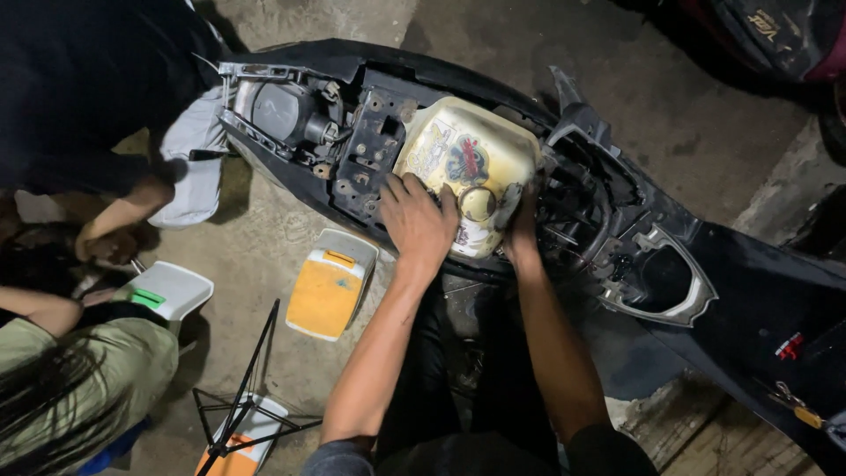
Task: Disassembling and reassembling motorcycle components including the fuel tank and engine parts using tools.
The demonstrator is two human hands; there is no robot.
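Bare concrete floor [264, 238], dim light, stained and cracked toward lower right.

Far left: another person crouched in a dark top, one hand [106, 245] low near the floor. Below that, a second person in an olive shirt, long hair, lower-left corner.

Left of centre on the floor: white box with a green patch [167, 289], next to the olive sleeve. Bottom left-centre: thin black folding stand [247, 405] over a white-and-orange box [242, 445]. Centre-left: white container with an orange rectangular lid [330, 284], lying on the floor just below the scooter.

Scooter body [617, 220] runs upper left to lower right, black panels, seat off, frame and brackets exposed. Grey metal grab rail [656, 278] at right of centre.

Cream-yellow fuel tank [467, 163] sits in the open frame, centre top. Sticker on its top face: round red-and-blue patch plus pale scuffed graphics; printing too worn to make out.

Left hand [419, 220]: flat on the tank's left lower edge, fingers spread, pressing, not wrapped around anything. Right hand [522, 220]: at the tank's right lower edge, fingers curled against the side; grip partly hidden in shadow, can't tell if it's clenched.

Far right: small red tag [789, 345] and a yellow tag [806, 416] on the black panel.
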